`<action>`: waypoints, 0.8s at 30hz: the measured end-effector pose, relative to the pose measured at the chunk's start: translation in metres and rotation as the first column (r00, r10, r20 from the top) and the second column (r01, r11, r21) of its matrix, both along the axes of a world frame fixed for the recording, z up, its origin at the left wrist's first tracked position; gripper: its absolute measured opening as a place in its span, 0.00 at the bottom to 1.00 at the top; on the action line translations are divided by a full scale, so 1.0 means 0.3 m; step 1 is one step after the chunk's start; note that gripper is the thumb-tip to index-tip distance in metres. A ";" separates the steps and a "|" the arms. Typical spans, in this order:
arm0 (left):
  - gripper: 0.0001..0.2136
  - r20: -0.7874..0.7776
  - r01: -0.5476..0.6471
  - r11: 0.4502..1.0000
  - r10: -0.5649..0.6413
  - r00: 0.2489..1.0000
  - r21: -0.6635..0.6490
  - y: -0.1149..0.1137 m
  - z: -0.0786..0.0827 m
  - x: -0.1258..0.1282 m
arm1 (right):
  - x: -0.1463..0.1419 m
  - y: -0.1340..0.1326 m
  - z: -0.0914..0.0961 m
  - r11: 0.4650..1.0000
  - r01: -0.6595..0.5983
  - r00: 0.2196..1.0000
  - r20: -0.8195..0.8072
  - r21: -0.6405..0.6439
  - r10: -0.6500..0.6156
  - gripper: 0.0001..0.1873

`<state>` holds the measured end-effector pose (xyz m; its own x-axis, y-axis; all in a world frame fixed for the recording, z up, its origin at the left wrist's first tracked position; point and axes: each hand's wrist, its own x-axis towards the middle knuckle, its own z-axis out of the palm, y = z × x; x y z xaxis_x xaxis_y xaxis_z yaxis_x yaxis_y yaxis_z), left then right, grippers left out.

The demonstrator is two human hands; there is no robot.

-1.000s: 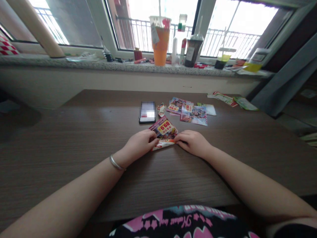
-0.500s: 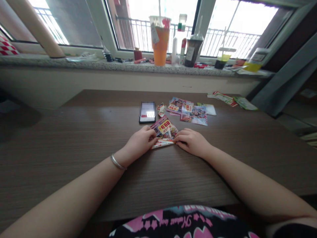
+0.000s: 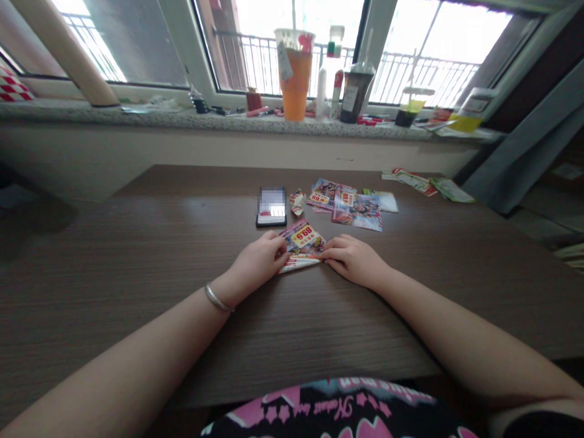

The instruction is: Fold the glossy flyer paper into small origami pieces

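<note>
A printed paper leaflet (image 3: 305,237) with a yellow price label lies on the brown table between my hands. Its near edge is folded up into a narrow white strip. My left hand (image 3: 263,255) pinches the leaflet's left end, thumb and fingers closed on it. At the right end of the fold, my right hand (image 3: 349,258) grips the paper with its fingertips. Just beyond the leaflet are a phone (image 3: 271,207) with a lit, blurred screen and a small crumpled or folded piece of paper (image 3: 297,202).
More printed leaflets (image 3: 358,208) overlap at the back right of the table (image 3: 182,243). Several green and red papers (image 3: 415,181) lie farther right. On the windowsill stand a large orange drink cup (image 3: 294,79), a dark drink cup (image 3: 356,94), bottles and pens.
The leaflet's far part has come down flatter and slightly nearer to me. Both hands keep nearly the same places and hold on the paper.
</note>
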<state>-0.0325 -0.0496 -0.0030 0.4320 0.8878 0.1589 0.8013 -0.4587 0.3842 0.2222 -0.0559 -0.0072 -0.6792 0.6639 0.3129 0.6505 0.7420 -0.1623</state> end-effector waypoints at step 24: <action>0.06 0.083 0.061 0.998 -0.063 0.995 0.026 0.008 0.000 0.003 | -0.003 -0.009 -0.003 0.985 -0.095 0.992 0.102 0.145 0.081 0.15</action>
<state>-0.0316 -0.0473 -0.0029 0.4702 0.8553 0.2175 0.7368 -0.5161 0.4368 0.2212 -0.0586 -0.0081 -0.7643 0.5510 0.3351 0.5889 0.8081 0.0146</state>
